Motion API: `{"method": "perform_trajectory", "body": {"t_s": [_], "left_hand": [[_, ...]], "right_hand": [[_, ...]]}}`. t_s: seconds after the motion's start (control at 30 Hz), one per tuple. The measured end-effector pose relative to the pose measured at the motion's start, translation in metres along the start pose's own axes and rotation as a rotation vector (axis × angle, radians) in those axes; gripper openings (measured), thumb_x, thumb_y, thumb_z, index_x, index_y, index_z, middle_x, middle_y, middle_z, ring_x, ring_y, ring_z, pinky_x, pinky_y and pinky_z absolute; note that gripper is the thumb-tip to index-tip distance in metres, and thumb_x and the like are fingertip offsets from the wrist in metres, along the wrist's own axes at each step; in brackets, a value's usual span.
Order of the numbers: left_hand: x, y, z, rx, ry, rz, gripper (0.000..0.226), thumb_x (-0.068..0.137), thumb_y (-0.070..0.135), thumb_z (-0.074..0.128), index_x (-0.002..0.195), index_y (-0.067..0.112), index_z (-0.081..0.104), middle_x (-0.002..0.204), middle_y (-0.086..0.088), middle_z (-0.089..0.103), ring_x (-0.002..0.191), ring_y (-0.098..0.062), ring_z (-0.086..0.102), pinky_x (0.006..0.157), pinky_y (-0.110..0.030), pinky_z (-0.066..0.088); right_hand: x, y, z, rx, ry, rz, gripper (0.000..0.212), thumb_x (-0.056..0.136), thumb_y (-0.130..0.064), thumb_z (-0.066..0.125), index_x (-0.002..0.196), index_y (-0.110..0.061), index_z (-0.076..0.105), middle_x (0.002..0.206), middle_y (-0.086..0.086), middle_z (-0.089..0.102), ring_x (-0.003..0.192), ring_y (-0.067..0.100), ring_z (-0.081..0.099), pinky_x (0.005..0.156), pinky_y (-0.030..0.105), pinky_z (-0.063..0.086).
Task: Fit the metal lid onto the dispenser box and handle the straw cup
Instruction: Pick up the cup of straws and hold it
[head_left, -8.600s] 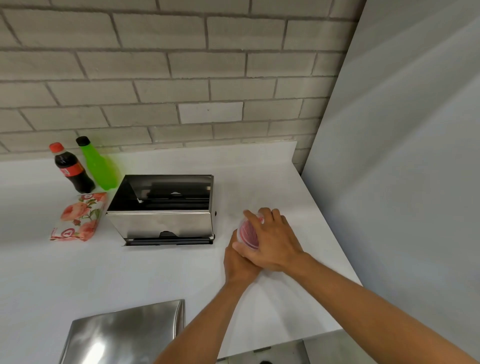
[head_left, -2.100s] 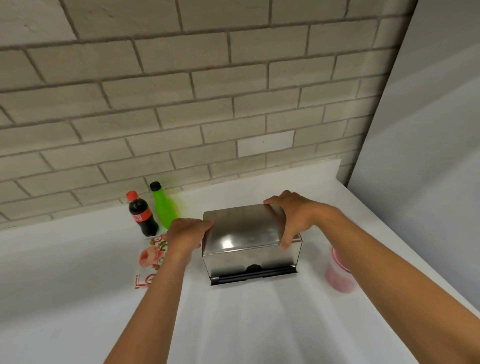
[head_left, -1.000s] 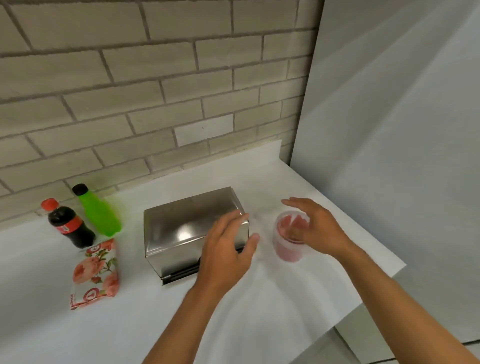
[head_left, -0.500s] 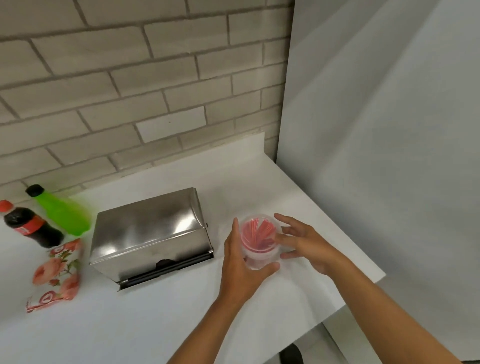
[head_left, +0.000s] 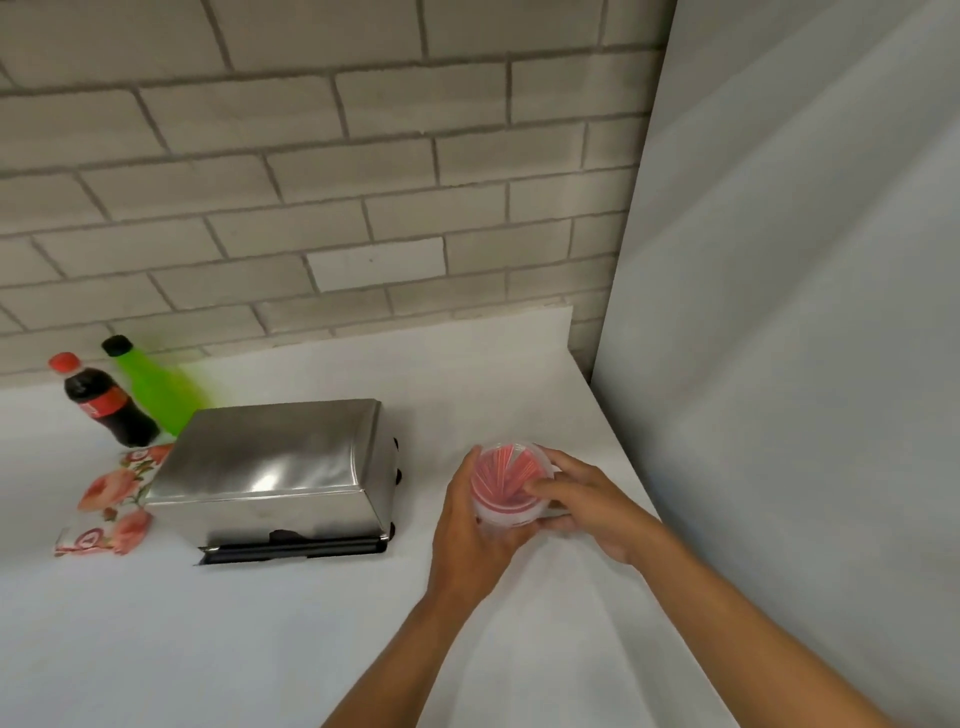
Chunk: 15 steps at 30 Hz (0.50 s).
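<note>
On the white counter (head_left: 260, 649) we see the dispenser box (head_left: 280, 499) with its metal lid (head_left: 270, 452) seated, and at its 3 o'clock our left hand (head_left: 467, 525) and right hand (head_left: 587, 499) wrap the straw cup (head_left: 506, 493) from either side, fingers curled against it

Glossy brushed-metal lid (head_left: 270, 452) on the dispenser box (head_left: 291, 514); translucent plastic straw cup (head_left: 506, 512); smooth matt white surface (head_left: 208, 649); rough brick wall (head_left: 311, 182)

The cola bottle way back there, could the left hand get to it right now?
Probably not straight away. The left hand is wrapped around the straw cup, and the dispenser box sits between it and the cola bottle.
</note>
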<state>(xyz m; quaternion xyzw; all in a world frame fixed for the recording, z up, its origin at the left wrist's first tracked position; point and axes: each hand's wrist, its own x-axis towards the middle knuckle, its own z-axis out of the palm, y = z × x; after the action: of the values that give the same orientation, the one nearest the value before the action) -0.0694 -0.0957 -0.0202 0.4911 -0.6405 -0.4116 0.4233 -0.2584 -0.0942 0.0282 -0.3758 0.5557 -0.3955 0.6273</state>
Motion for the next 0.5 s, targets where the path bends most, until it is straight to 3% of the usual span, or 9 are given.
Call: {"method": "perform_trajectory", "body": {"t_s": [0.2, 0.37, 0.5], "left_hand": [[0.049, -0.004, 0.014, 0.018, -0.008, 0.018, 0.111, 0.068, 0.048, 0.097, 0.158, 0.040, 0.032, 0.149, 0.012, 0.054, 0.135, -0.012, 0.056, 0.101, -0.044, 0.059], [0.093, -0.007, 0.026, 0.012, -0.018, 0.019, 0.112, 0.068, 0.041, 0.098, 0.156, 0.046, 0.030, 0.147, 0.012, 0.053, 0.132, -0.008, 0.057, 0.099, -0.026, 0.058], [0.128, -0.011, 0.032, -0.014, -0.007, -0.015, 0.116, 0.065, 0.035, 0.100, 0.158, 0.039, 0.031, 0.147, 0.011, 0.053, 0.132, -0.011, 0.057, 0.102, -0.034, 0.058]], "right_hand": [[0.042, -0.019, -0.024, 0.046, -0.015, -0.001, 0.045, 0.092, -0.020, 0.082, 0.132, -0.036, 0.071, 0.124, 0.003, 0.078, 0.108, 0.026, 0.078, 0.084, 0.039, 0.065], [0.078, -0.036, -0.040, 0.025, -0.052, -0.024, 0.044, 0.092, -0.026, 0.080, 0.133, -0.038, 0.070, 0.124, 0.001, 0.078, 0.111, 0.025, 0.077, 0.086, 0.038, 0.064], [0.108, -0.050, -0.051, -0.017, -0.038, -0.036, 0.037, 0.095, -0.026, 0.075, 0.131, -0.038, 0.071, 0.123, 0.003, 0.079, 0.110, 0.025, 0.077, 0.087, 0.038, 0.064]]}}
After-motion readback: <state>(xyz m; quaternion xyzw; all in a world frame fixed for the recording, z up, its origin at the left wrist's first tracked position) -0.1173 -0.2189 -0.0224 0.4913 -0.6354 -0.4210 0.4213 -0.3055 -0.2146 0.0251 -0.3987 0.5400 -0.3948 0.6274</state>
